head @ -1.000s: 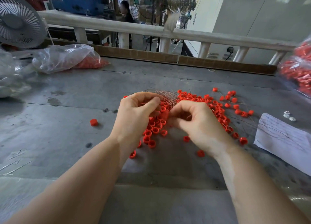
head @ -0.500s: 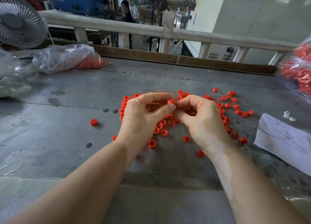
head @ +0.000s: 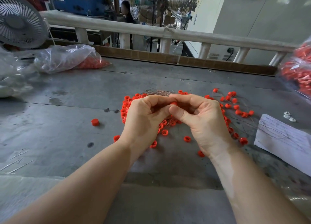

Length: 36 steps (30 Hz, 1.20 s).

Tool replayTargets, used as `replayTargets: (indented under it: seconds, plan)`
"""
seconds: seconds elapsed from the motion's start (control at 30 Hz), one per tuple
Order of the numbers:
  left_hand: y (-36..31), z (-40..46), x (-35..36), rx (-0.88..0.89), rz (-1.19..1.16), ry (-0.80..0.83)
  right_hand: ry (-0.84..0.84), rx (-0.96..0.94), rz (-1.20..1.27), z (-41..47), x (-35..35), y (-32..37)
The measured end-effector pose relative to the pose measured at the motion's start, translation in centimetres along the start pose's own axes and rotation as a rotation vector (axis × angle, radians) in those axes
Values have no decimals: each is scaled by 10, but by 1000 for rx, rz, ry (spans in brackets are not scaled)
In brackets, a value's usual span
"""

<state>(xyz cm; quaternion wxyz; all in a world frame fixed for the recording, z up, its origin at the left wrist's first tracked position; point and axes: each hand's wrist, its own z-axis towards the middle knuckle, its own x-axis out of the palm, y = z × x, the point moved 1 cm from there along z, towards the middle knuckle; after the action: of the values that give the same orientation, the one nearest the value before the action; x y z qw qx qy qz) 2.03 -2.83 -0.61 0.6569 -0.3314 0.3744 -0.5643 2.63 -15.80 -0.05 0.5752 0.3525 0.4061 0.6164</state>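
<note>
Grey, scuffed metal covers the desk, with a railing and factory machines beyond its far edge. Above the middle of the desk, one red cap sits pinched between the thumb and forefinger of the right hand. The left hand meets it, fingers curled narrow round what looks like the near end of a bundle of thin wires fanning out behind the knuckles. Under both hands lies a loose heap of red caps. One stray cap sits apart to the left, and a paper sheet lies near the right edge. A wire may well miss the cap's small hole and bend. The cap could also slip from the pinch and be lost in the heap, or a tug on tangled wires could scatter caps.
</note>
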Motion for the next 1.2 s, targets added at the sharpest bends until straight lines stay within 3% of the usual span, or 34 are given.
replayTargets:
  seconds: [0.37,0.6,0.9,1.2]
  plan:
    - [-1,-1,-1,9,-17,41,-29,-35,51,-2,2,1]
    - [5,2,1,-119,-333,-2,-16,61,149,3,-2,-4]
    - [12,2,3,-253,-510,11,-51,57,32,3,-6,-4]
    - [12,1,4,-304,-574,60,-113,-143,-143,3,-7,2]
